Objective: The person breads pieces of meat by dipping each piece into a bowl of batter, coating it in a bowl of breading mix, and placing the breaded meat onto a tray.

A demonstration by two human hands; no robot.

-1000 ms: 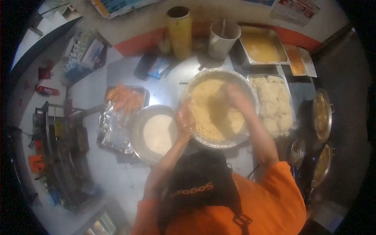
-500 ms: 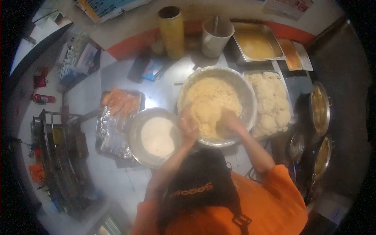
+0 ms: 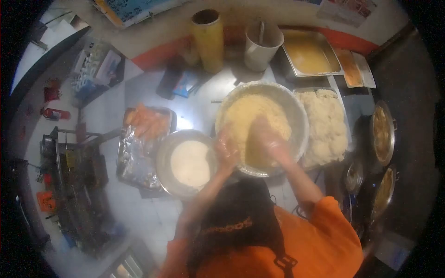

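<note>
A large metal bowl (image 3: 300, 116) holds pale yellow crumbs (image 3: 257, 105). Over its left side is my left hand (image 3: 227, 147), its fingers blurred at the crumbs. My right hand (image 3: 269, 141) reaches into the middle of the same bowl, smeared by motion, and what it may hold cannot be made out. Left of my left hand stands a smaller steel bowl (image 3: 164, 162) with white batter (image 3: 190, 163). A tray with raw orange-pink pieces (image 3: 147, 121) and foil lies farther left. Breaded pieces (image 3: 323, 125) fill a tray to the right of the large bowl.
Along the wall stand a yellow container (image 3: 207, 44), a white jug (image 3: 262, 48) with a handle in it, and a steel pan (image 3: 311, 53) of yellow liquid. A blue packet (image 3: 183, 85) lies behind the bowls. Two round pans (image 3: 383, 133) are at the right.
My right hand has moved from the bowl's far right toward its near side, then up to its middle. The crumbs heaped between my hands half a second ago lie lower now.
</note>
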